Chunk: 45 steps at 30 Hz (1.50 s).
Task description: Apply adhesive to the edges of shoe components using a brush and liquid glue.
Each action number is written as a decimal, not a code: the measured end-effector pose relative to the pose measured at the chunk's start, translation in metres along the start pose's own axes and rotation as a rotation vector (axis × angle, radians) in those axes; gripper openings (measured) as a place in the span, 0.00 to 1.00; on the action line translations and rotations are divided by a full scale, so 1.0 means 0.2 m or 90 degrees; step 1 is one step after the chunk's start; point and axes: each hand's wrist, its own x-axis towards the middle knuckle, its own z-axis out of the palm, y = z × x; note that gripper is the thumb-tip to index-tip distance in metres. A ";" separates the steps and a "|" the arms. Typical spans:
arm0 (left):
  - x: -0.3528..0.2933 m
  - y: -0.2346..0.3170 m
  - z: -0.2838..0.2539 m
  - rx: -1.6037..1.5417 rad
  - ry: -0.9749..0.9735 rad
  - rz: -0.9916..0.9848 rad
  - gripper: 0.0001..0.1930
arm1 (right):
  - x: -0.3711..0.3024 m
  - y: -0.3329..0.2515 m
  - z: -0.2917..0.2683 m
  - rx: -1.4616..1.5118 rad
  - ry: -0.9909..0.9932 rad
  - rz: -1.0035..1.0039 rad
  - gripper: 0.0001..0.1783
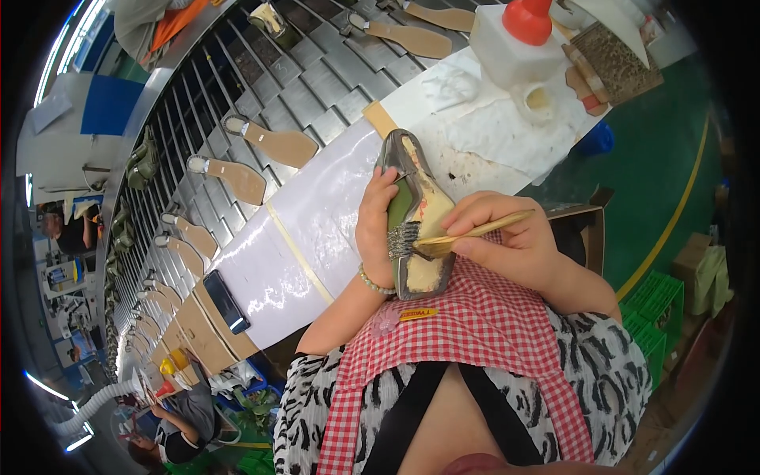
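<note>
While the left fingers (383,180) curl round an olive-green, cream-bottomed shoe (427,199) over the white tabletop's (328,210) near edge, the right fingers (479,208) pinch a wooden-handled brush (431,247); brushing seems underway, the next stroke needing steadiness.

Bright light leaves glare streaking the glossy white tabletop (257,265) just right of the phone (226,302). Tube lights (46,385) burn white well left of it — straight edges bend toward the blackened rim.

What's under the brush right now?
Under the brush is the shoe, its cream-and-dark underside facing the camera. The patch directly beneath the bristles is covered, so its surface can't be seen.
</note>
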 end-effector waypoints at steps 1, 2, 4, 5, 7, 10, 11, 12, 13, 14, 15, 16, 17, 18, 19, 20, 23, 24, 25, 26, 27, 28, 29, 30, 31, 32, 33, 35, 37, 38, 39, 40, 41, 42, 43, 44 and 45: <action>0.00 -0.01 0.00 0.006 -0.004 0.006 0.29 | 0.00 0.01 0.00 0.000 0.001 0.002 0.06; 0.00 -0.01 0.00 0.012 -0.009 0.013 0.29 | 0.00 0.02 0.00 -0.044 0.026 -0.017 0.07; 0.01 0.01 -0.01 0.015 -0.012 0.016 0.29 | 0.00 0.02 0.00 -0.087 0.051 -0.034 0.07; 0.01 0.01 -0.01 0.020 -0.014 0.020 0.29 | 0.01 0.02 0.00 -0.126 0.070 -0.070 0.07; 0.01 0.00 -0.01 0.022 -0.017 0.022 0.29 | 0.02 0.01 0.01 -0.166 0.089 -0.105 0.08; 0.01 0.00 -0.01 0.023 -0.019 0.024 0.29 | 0.01 0.00 0.02 -0.167 0.047 -0.133 0.08; 0.01 0.00 -0.01 0.024 -0.016 0.023 0.29 | 0.01 -0.01 0.03 -0.135 0.029 -0.101 0.07; 0.00 -0.01 -0.01 0.023 -0.018 0.023 0.29 | 0.00 -0.01 0.03 -0.103 0.011 -0.069 0.07; 0.00 -0.02 -0.01 0.030 -0.019 0.029 0.29 | 0.00 -0.01 0.03 -0.103 0.012 -0.069 0.07; -0.01 -0.03 -0.02 0.037 -0.021 0.034 0.30 | 0.00 -0.01 0.03 -0.084 -0.008 -0.046 0.07; -0.01 -0.02 -0.02 0.036 -0.022 0.034 0.30 | 0.00 -0.01 0.03 -0.065 -0.027 -0.023 0.07; 0.00 -0.01 -0.03 0.042 -0.026 0.040 0.30 | 0.00 -0.01 0.03 -0.065 -0.027 -0.022 0.07; 0.01 0.00 -0.04 0.047 -0.030 0.046 0.30 | 0.00 0.00 0.03 -0.085 0.011 -0.037 0.06; 0.01 0.01 -0.04 0.047 -0.029 0.045 0.30 | 0.00 0.00 0.03 -0.105 0.049 -0.052 0.06; 0.01 0.02 -0.04 0.040 -0.029 0.048 0.30 | 0.00 -0.01 0.03 -0.105 0.050 -0.052 0.06; 0.01 0.02 -0.04 0.033 -0.028 0.050 0.30 | 0.00 -0.02 0.04 -0.157 0.058 -0.092 0.05; 0.01 0.02 -0.04 0.032 -0.031 0.050 0.30 | 0.00 -0.02 0.05 -0.167 0.042 -0.114 0.05; 0.00 0.01 -0.04 0.032 -0.032 0.050 0.30 | -0.01 -0.01 0.06 -0.125 0.018 -0.096 0.05; -0.01 -0.01 -0.04 0.034 -0.030 0.046 0.31 | -0.01 -0.01 0.06 -0.124 0.017 -0.097 0.05; -0.02 -0.02 -0.04 0.036 -0.029 0.044 0.32 | -0.01 0.00 0.05 -0.061 0.004 -0.034 0.06; -0.02 -0.02 -0.04 0.037 -0.029 0.044 0.32 | -0.01 0.01 0.05 0.003 -0.009 0.030 0.06; -0.02 -0.02 -0.04 0.025 -0.028 0.041 0.32 | -0.01 0.01 0.05 0.002 -0.009 0.029 0.06; -0.02 -0.01 -0.04 0.014 -0.028 0.038 0.32 | -0.01 0.02 0.05 -0.066 0.037 -0.023 0.07; -0.02 -0.01 -0.04 0.013 -0.028 0.039 0.32 | -0.01 0.02 0.05 -0.134 0.082 -0.076 0.07; -0.01 0.00 -0.04 0.015 -0.024 0.047 0.33 | 0.00 0.01 0.05 -0.134 0.083 -0.076 0.07; -0.01 0.00 -0.04 0.016 -0.020 0.055 0.33 | 0.00 -0.01 0.06 -0.197 0.075 -0.129 0.07; -0.01 -0.01 -0.05 0.016 -0.020 0.055 0.33 | 0.01 -0.02 0.07 -0.259 0.068 -0.182 0.06; -0.02 -0.01 -0.05 0.012 -0.023 0.038 0.32 | 0.00 -0.03 0.09 -0.224 0.040 -0.168 0.06; -0.03 -0.03 -0.06 0.024 -0.025 0.039 0.30 | 0.00 -0.03 0.10 -0.189 0.012 -0.157 0.06; -0.03 -0.04 -0.07 0.036 -0.026 0.040 0.29 | -0.01 -0.03 0.10 -0.162 -0.021 -0.124 0.05; -0.02 -0.03 -0.07 0.036 -0.026 0.043 0.29 | -0.01 -0.03 0.10 -0.134 -0.054 -0.092 0.04; -0.02 -0.04 -0.08 0.019 -0.027 0.034 0.27 | -0.01 -0.04 0.10 -0.136 -0.055 -0.095 0.04; -0.01 -0.04 -0.09 0.001 -0.028 0.027 0.26 | -0.02 -0.05 0.10 -0.043 -0.043 -0.047 0.05; 0.00 -0.04 -0.11 0.003 -0.025 0.032 0.26 | -0.02 -0.06 0.09 0.049 -0.033 0.000 0.06; 0.01 -0.05 -0.12 -0.241 -0.011 -0.106 0.25 | -0.02 -0.08 0.08 0.046 -0.038 -0.006 0.06; 0.03 -0.05 -0.13 -0.486 0.002 -0.241 0.24 | -0.02 -0.10 0.06 0.126 0.026 -0.004 0.06; 0.08 -0.05 -0.20 -0.462 -0.131 -0.235 0.34 | -0.02 -0.11 0.04 0.206 0.089 -0.001 0.07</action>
